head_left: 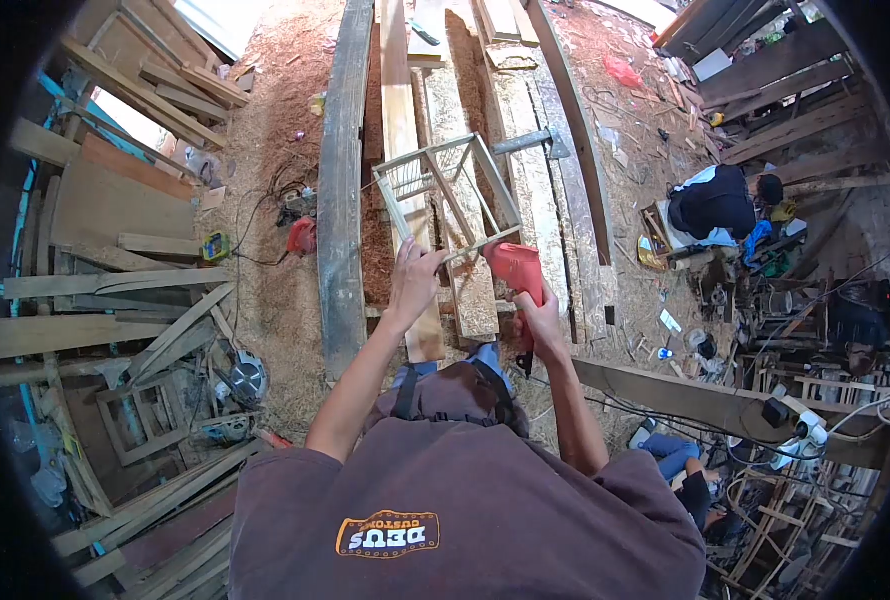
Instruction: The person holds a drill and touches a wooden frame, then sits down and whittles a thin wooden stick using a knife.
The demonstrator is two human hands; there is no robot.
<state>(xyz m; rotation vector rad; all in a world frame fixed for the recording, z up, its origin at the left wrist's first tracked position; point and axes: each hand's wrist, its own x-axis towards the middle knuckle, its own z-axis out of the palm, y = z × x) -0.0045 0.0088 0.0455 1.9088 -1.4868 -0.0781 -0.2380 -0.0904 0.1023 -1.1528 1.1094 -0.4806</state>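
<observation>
A small open box-like wooden frame [445,190], with thin slats or wires on one side, rests tilted on the planks in front of me. My left hand [415,282] grips its near left edge, fingers closed on the wood. In my right hand [542,318] is a red pistol-grip power tool [515,267], held by its handle. The tool's nose is at the frame's near right corner; whether it touches the wood I cannot tell. Just beyond the frame's right side lies a hatchet [530,143].
Long planks [345,200] form the bench, strewn with shavings. On the left floor are a red power tool [302,235], a circular saw [248,378] and stacked boards [115,335]. To the right, one person [710,205] crouches; another person's jeans [670,452] show lower down.
</observation>
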